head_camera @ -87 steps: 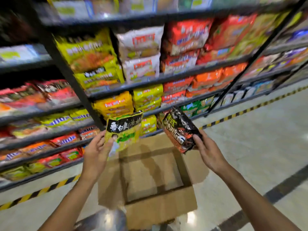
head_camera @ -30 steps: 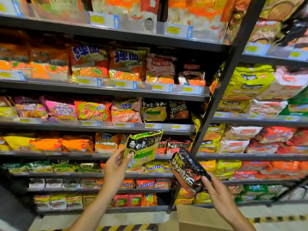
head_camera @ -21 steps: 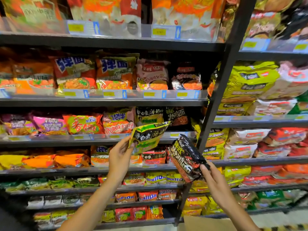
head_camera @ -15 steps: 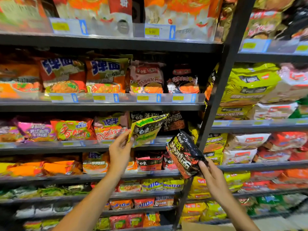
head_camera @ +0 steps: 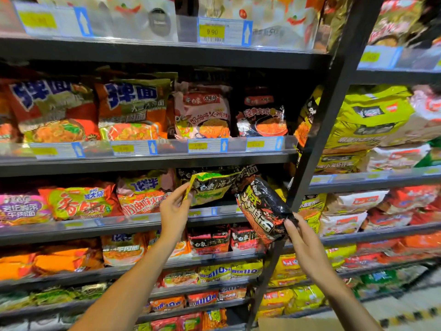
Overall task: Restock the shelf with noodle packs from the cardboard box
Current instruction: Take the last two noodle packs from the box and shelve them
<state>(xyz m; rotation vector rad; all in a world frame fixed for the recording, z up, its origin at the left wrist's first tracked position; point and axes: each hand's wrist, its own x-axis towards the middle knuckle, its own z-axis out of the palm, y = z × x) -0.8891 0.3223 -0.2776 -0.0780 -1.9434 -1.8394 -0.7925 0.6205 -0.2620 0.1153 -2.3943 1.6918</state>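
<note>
At the bottom edge, just right of the dark upright post [head_camera: 334,130] of the shelving, a corner of the cardboard box [head_camera: 286,324] showed, and beyond it a strip of pale floor [head_camera: 405,304] with a yellow and black line.

Closer to the shelves, the right hand [head_camera: 301,237] was raised in front of the post. Its fingers [head_camera: 290,224] pinched the lower end of a black noodle pack [head_camera: 262,209] with orange letters, which stood tilted and not yet on any shelf. Left of the post, the left hand [head_camera: 173,209] had its fingers curled round the left edge of a green and black noodle pack [head_camera: 212,187]. This pack lay partly over the front rail of the shelf [head_camera: 143,219], among the packs standing there; whether it already rested on the board I cannot tell.

Behind the hands, left of the post, the dark metal shelves carried rows of packs in orange, pink, red and black, with clear price strips and yellow price labels [head_camera: 212,32] along each front edge. Right of the post, a second bay held large yellow-green, white and red multipacks. The far packs were blurred, so their writing was not readable.
</note>
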